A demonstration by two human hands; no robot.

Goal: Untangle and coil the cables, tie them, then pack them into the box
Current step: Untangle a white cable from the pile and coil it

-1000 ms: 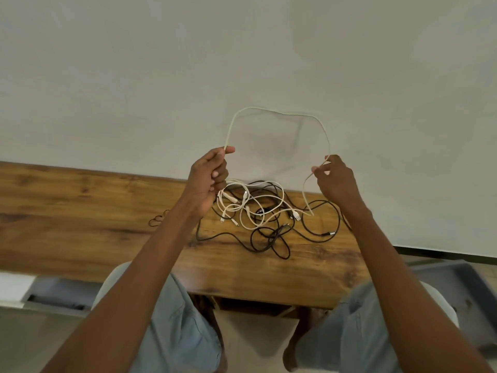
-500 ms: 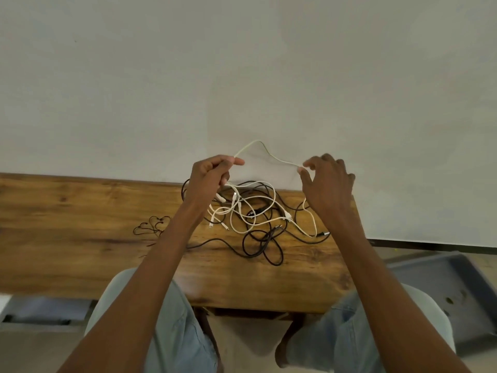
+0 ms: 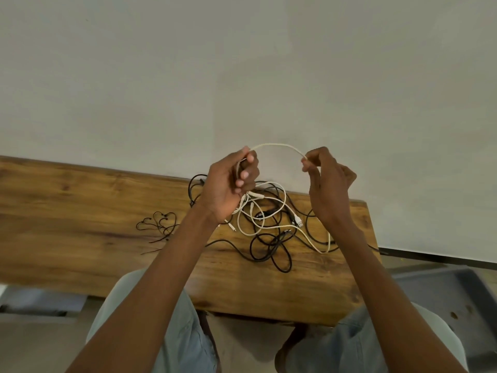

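I see the white cable (image 3: 277, 145) arched between my hands, above the tangle of black and white cables (image 3: 269, 224) lying on the wooden worktop (image 3: 80, 211). My left hand (image 3: 231, 184) grips it with fingers curled; my right hand (image 3: 326, 181) pinches it at the fingertips. The arch is lower and shorter than a second ago, and the hands are closer together. No writing is legible. Thin black ties (image 3: 158, 224) lie left of the tangle; a grey tray (image 3: 443, 297) sits lower right.
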